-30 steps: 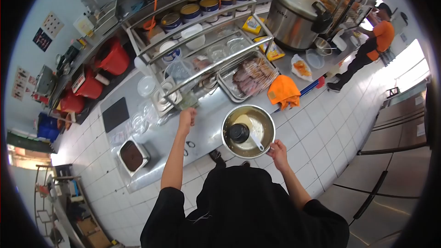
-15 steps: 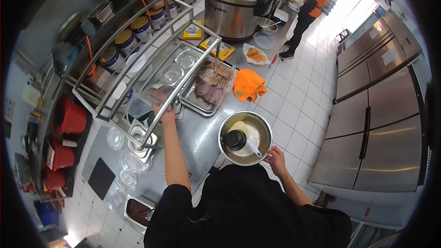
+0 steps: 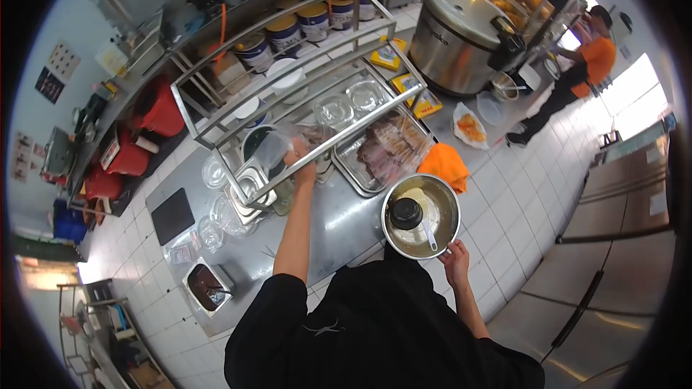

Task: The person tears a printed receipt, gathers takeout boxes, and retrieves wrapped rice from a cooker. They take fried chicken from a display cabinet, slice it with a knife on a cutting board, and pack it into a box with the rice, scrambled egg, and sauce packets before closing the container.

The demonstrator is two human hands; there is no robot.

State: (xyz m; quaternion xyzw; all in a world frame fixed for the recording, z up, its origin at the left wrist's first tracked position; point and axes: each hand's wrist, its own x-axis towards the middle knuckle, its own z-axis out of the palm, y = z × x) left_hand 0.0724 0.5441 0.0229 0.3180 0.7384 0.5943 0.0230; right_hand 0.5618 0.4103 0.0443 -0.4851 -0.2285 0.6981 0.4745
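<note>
My left hand [image 3: 299, 158] reaches in under the metal rack [image 3: 310, 162], fingers closed at the edge of a translucent plastic container [image 3: 272, 150]; the rack's bar and blur hide part of the grip. Beneath that container shows a dark round opening. My right hand [image 3: 455, 259] grips the rim of a steel bowl [image 3: 445, 239], held near the counter's edge. Inside the bowl lie a black round object [image 3: 406, 213] and a utensil with a light handle [image 3: 429, 235]. Skewered meat [image 3: 393, 145] fills a metal tray [image 3: 351, 176] beside my left arm.
An orange cloth [image 3: 443, 166] lies beside the bowl. Behind the tray are yellow packets [image 3: 416, 96] and a large cooker [image 3: 459, 36]. Clear lids [image 3: 214, 171] and a black mat [image 3: 172, 216] occupy the counter's left. A co-worker in orange [image 3: 598, 61] stands at the far right.
The view has turned left, so the counter appears shifted right. My left hand and the translucent container have shifted over the dark opening. The bowl stays in my right hand.
</note>
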